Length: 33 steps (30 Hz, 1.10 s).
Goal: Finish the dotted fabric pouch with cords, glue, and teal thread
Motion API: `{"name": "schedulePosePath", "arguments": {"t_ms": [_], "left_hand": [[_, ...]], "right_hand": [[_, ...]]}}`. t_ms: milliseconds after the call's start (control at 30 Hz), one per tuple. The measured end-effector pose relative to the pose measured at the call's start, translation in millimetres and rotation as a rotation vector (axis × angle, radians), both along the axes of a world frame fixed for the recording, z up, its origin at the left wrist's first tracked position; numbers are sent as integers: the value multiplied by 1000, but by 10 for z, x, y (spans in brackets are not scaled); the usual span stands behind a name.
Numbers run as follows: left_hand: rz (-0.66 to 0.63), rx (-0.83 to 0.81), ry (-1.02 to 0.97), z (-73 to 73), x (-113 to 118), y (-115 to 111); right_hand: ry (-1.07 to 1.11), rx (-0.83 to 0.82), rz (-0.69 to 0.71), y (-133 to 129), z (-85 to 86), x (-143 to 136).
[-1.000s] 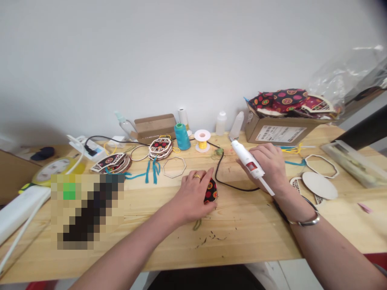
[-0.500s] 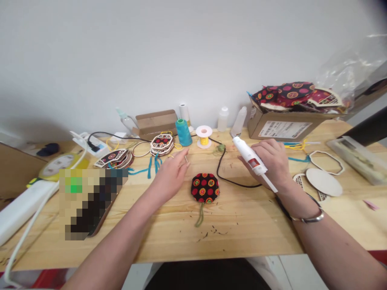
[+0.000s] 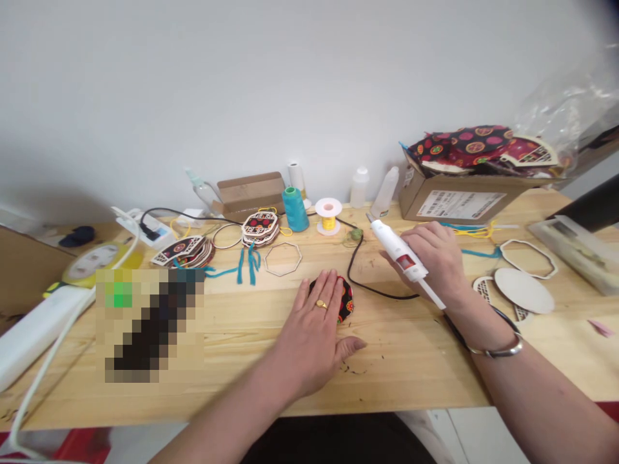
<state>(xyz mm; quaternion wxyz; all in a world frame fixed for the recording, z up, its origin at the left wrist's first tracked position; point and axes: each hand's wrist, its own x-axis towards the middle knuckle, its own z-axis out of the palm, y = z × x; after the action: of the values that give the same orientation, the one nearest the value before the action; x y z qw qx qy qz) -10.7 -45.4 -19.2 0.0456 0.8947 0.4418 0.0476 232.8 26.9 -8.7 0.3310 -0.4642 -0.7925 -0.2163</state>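
A pale wooden table (image 3: 232, 328) runs the width of the view before me, with a cardboard box (image 3: 449, 182) standing beyond the right grip and slightly to its right. The left grip (image 3: 314, 335) is laid flat, palm down, fingers stretched forward and thumb spread to the right. The right grip (image 3: 435, 258), farther forward and to the right, is curled around a white glue gun (image 3: 394, 245). On the box, a white label (image 3: 461, 204) carries print too small to read from here. The gun's nozzle (image 3: 371, 218) points forward and left of the right grip; its long axis slants back toward that wrist. Beneath the left grip's fingers lies a black-and-red patterned piece (image 3: 347, 299), too covered to show a long axis. A gold ring (image 3: 322, 304) circles one left finger.
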Motion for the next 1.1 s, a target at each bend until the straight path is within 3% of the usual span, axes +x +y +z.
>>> {"name": "schedulePosePath", "arguments": {"t_ms": [467, 1100], "left_hand": [[-4, -108, 18, 22, 65, 75], [-21, -124, -8, 54, 65, 95]], "right_hand": [[-5, -28, 6, 2, -9, -15], [-13, -72, 15, -9, 0, -15]]}}
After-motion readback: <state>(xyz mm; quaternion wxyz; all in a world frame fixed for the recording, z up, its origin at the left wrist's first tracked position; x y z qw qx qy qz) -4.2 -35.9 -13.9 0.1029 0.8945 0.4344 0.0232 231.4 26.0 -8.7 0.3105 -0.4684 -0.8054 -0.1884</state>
